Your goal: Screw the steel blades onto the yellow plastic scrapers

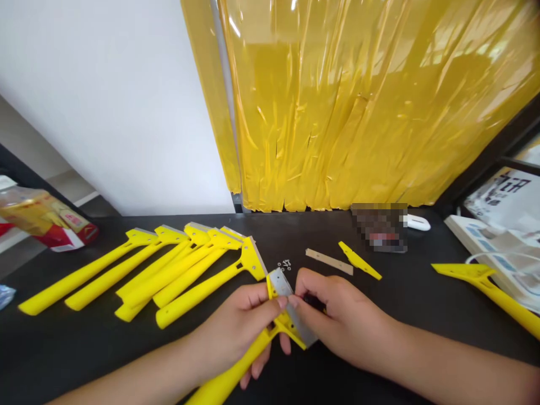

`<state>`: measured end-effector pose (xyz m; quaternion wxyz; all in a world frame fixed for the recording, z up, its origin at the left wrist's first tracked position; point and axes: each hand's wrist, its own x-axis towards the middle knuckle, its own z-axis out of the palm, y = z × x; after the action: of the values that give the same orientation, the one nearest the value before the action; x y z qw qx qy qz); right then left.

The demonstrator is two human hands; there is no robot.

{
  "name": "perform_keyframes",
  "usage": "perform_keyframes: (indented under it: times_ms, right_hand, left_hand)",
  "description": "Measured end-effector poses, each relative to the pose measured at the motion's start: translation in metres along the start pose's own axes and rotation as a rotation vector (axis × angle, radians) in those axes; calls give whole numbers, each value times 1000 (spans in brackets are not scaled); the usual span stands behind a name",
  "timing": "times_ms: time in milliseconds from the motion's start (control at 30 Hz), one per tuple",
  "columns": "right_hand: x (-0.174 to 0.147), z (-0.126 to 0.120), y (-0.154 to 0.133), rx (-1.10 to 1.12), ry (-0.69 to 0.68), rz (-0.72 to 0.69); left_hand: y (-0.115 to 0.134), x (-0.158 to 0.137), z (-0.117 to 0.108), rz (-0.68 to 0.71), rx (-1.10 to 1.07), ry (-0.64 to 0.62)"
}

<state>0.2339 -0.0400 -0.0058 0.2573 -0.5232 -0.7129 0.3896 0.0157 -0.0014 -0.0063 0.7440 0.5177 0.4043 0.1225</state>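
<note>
My left hand (248,320) is closed around a yellow scraper (230,368) just below its head, thumb pressed on a flat metal blade (277,281) that lies over the head. The handle slants down toward the bottom edge. My right hand (337,309) pinches at the blade's right edge with thumb and index finger. Something dark shows under its curled fingers, too hidden to name. Small screws (286,264) lie loose just beyond the blade. To their right are a brownish strip with holes (329,261) and a loose yellow scraper cover piece (360,260).
Several yellow scrapers with blades (101,270) lie side by side on the black table (37,349) at left. Another yellow scraper (485,281) rests at right against a white power strip (502,259). A red and yellow package (50,219) stands far left. Yellow plastic film (337,112) hangs behind.
</note>
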Motion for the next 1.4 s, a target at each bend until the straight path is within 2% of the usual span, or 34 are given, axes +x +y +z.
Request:
perform_keyframes:
  times_ms: [233, 300, 433, 533, 700, 833, 933, 1067, 1200, 1400]
  right_hand:
    - [2, -10, -3, 24, -15, 2]
    - [5, -18, -1, -114, 43, -12]
    - [3, -30, 11, -577, 195, -6]
    - [-6, -32, 19, -740, 144, -49]
    - [-15, -28, 18, -700, 34, -103]
    - [-7, -27, 18, -625, 18, -12]
    - [-5, -25, 26, -627, 58, 27]
    - [-11, -24, 36, -700, 130, -48]
    - [-15, -28, 35, -691, 41, -76]
    - [-8, -30, 25, -600, 23, 33]
  left_hand:
    - [0, -1, 0, 5, -27, -1]
    - [1, -2, -2, 5, -45, 11]
    - [5, -3, -7, 30, -38, 42]
    - [6, -3, -9, 27, -25, 29]
    - [4, -3, -9, 3, 2, 36]
    - [4, -2, -9, 6, 12, 18]
    - [4, -3, -9, -1, 16, 14]
    - [3, -3, -9, -13, 4, 3]
    - [3, -3, -10, -18, 11, -1]
    - [6, -3, -9, -12, 24, -7]
